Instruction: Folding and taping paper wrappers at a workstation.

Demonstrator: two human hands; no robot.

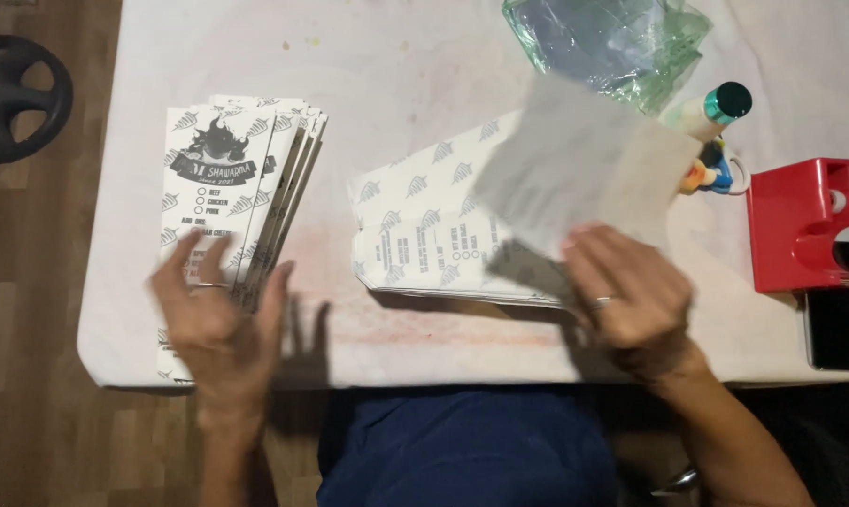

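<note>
Step in hand: you look to be sorting printed paper sleeves, one sheet lifted in your right hand (631,300) while your left hand (220,314) steadies the finished stack.
Left grip: fingers spread wide and flat, holding nothing, lying on the lower end of the fanned stack of long white paper sleeves with black printed artwork (246,178) (the hand is blurred, so how firmly it presses is unclear).
Right grip: fingers closed on the lower edge of a thin grey-white paper sheet (575,169), which is raised off the worktop and motion-blurred.
Sheet's place: above the right end of the flat pile of white printed sleeves lying sideways (424,235) at mid-worktop, partly hiding it.
Next move calls for: my judgement only, a light pinch to keep the thin sheet from creasing, and the left palm kept flat so the fan does not slide.
Worktop: white cloth-covered surface (396,75), stained pink near the front edge.
Packages at the far right: a crumpled clear green-tinted plastic bag (612,38); a white bottle with a teal cap (716,108) lying beside it; a red plastic tape dispenser (800,225); a black phone (838,319) just below it.
Floor: a black round weight plate (16,94) on wood boards, well apart.
</note>
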